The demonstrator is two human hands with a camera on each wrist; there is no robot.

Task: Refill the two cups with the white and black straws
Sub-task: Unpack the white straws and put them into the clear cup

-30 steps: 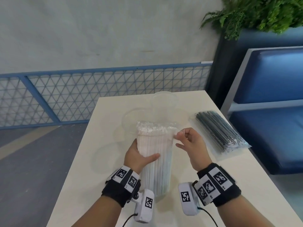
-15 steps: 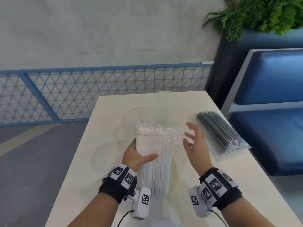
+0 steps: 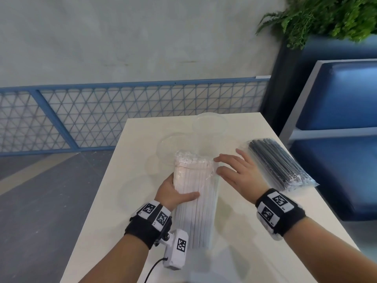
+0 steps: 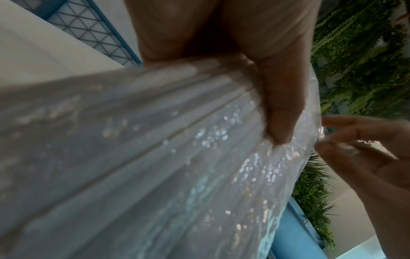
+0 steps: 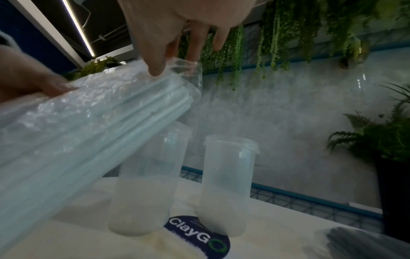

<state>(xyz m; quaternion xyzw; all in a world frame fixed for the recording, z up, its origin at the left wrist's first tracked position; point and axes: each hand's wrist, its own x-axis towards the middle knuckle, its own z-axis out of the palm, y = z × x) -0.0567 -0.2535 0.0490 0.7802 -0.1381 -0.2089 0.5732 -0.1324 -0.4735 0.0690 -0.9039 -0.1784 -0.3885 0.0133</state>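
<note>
My left hand [image 3: 176, 190] grips a clear bag of white straws [image 3: 193, 180] and holds it tilted above the white table [image 3: 122, 201], thumb across the front. The thumb [image 4: 279, 105] presses the wrapper [image 4: 155, 157]. My right hand [image 3: 226, 166] has straight, spread fingers that touch the bag's upper right edge. Its thumb tip [image 5: 155, 70] rests on the loose plastic flap. Two empty clear cups [image 5: 150, 175] [image 5: 228, 184] stand just beyond the bag, seen faintly from the head view [image 3: 175, 146] [image 3: 208, 123]. A sealed bag of black straws [image 3: 279, 162] lies to the right.
A dark round sticker [image 5: 197, 233] lies on the table between the cups. A blue mesh fence [image 3: 122, 111] runs behind the table. At the right stand a blue bench [image 3: 336, 139] and a dark planter with ferns [image 3: 326, 19].
My right hand let go of its pinch on the bag's top corner, opened, and came back to the bag's right edge with straight fingers. The left hand kept its grip.
</note>
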